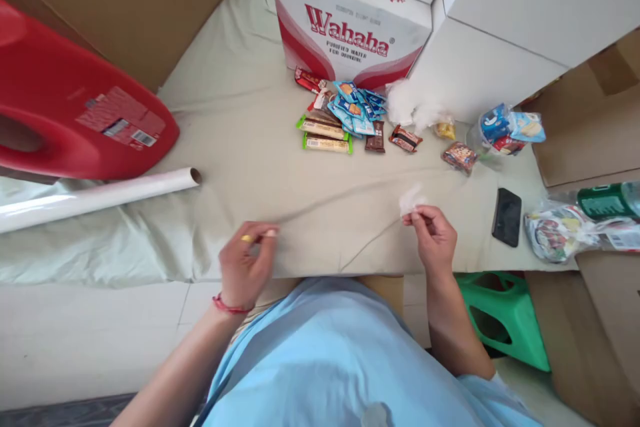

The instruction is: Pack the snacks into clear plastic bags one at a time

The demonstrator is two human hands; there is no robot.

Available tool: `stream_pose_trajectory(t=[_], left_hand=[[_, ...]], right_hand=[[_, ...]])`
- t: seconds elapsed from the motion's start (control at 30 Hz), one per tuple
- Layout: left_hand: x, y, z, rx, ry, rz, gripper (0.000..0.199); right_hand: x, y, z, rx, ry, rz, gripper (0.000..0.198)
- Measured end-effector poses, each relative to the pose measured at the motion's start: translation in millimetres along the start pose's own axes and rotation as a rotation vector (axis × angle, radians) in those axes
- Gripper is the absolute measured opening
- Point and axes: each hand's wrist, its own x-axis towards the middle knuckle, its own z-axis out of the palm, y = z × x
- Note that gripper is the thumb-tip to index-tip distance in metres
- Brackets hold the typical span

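My right hand (437, 240) pinches a small, thin, whitish see-through plastic bag (411, 200) between thumb and fingers, just above the table's front part. To the left, my left hand (249, 260) hovers at the table's front edge, thumb and index finger pressed together; whether anything is between them is too small to make out. Beyond both hands lies a heap of blue snack packets (355, 107), with green-ended snack bars (327, 143), a brown bar (375, 137) and a small brown packet (405, 139). Crumpled white plastic bags (413, 103) lie behind them.
A Wahaba-type water carton (350, 27) stands at the back. Left are a red jug (85, 100) and a white roll (100, 200). On the right are a clear cup with snacks (505, 130), another packet (459, 157), a phone (507, 217) and a green stool (515, 327) below.
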Motion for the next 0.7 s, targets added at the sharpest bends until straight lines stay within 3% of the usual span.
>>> stream_pose_trajectory(t=[0.1, 0.2, 0.33, 0.5, 0.63, 0.7], left_hand=[[3, 47, 39, -0.309, -0.377, -0.133, 0.028], [9, 81, 80, -0.507, -0.593, -0.146, 0.048], [21, 89, 103, -0.628, -0.65, -0.178, 0.03], [21, 76, 89, -0.688, -0.598, -0.337, 0.039], [12, 81, 84, -0.718, -0.697, -0.316, 0.042], [11, 83, 86, -0.691, -0.665, -0.262, 0.039]], right_hand=[[-27, -13, 7, 0.027, -0.055, -0.025, 0.007], [-33, -25, 8, 0.042, -0.151, -0.035, 0.008], [-35, -31, 6, 0.106, -0.2, -0.025, 0.007], [-40, -21, 6, 0.288, -0.092, 0.096, 0.006], [-44, -28, 13, 0.135, -0.231, 0.058, 0.007], [-43, -33, 17, 0.086, -0.28, 0.023, 0.007]])
